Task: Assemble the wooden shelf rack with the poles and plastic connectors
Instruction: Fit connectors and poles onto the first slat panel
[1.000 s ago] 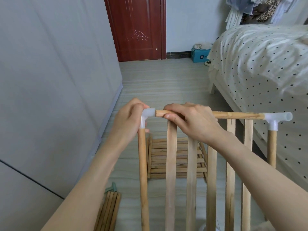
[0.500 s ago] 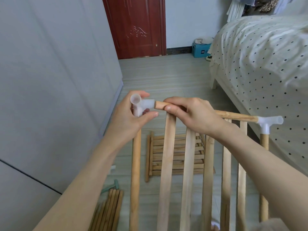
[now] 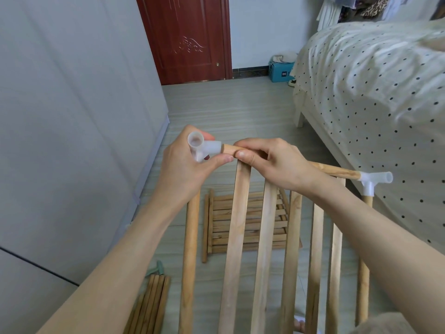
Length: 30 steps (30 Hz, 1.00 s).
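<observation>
A: Left hand (image 3: pixel 185 165) pinches the plastic connector (image 3: pixel 202 148) between thumb and fingers; one socket points to the end of the horizontal pole (image 3: pixel 230 148), just touching it or nearly so.

B: And the other hand?

A: Right hand (image 3: pixel 269 162) is curled round that pole close to its end, above the slats (image 3: pixel 237 237) of the shelf panel. The far end of the pole already sits in a second connector (image 3: pixel 372 180) on an upright post (image 3: pixel 363 261), near the bed (image 3: pixel 373 92).

B: How will the parts handle?

A: I think the connector is light and smooth, so it can slip; better to hold its body, not the open sockets. The pole is stiff and light; a grip near the end keeps it steady for pushing.

B: Other parts?

A: A loose upright pole (image 3: pixel 190 249) stands under the left hand. On the floor (image 3: pixel 228 109) lie another slatted shelf (image 3: pixel 248 222) and a bundle of poles (image 3: pixel 149 307) near the wall.
</observation>
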### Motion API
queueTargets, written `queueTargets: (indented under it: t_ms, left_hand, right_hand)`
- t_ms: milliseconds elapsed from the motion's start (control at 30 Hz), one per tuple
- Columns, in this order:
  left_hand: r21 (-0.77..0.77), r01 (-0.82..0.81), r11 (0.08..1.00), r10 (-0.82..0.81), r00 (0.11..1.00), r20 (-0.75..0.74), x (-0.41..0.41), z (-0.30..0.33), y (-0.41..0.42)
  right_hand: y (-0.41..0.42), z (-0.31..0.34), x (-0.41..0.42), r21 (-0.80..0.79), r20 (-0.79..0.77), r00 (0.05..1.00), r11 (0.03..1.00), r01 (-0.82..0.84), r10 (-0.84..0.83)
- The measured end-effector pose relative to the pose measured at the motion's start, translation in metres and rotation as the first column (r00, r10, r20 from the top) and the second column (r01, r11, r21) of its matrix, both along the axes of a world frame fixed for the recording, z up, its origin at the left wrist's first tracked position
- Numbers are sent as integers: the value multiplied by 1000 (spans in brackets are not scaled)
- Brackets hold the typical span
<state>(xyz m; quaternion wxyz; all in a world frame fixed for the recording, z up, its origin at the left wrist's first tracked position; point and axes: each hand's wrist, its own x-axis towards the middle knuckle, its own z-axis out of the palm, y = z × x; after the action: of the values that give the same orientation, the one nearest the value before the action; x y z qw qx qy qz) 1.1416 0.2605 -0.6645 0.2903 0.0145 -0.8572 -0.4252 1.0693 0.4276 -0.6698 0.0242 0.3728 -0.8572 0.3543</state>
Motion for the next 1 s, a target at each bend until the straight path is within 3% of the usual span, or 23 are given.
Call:
queueTargets:
  t_ms: [367, 800, 900, 1000]
  left_hand:
    - [-226, 7, 974, -4, 1000, 12, -7, -16, -2]
    - [-219, 1, 976, -7, 1000, -27, -5, -19, -4]
    - [-125, 87, 988, -79, 994, 70, 2, -20, -7]
    - [114, 173, 978, -193, 962, 193, 11, -22, -10]
  right_hand:
    - [4, -11, -1, 85, -47, 995, 992, 88, -84]
    - [1, -12, 0, 78, -82, 995, 995, 58, -52]
    - [-1, -15, 2, 96, -92, 995, 994, 49, -40]
    - [-1, -20, 1, 128, -47, 998, 991, 38, -32]
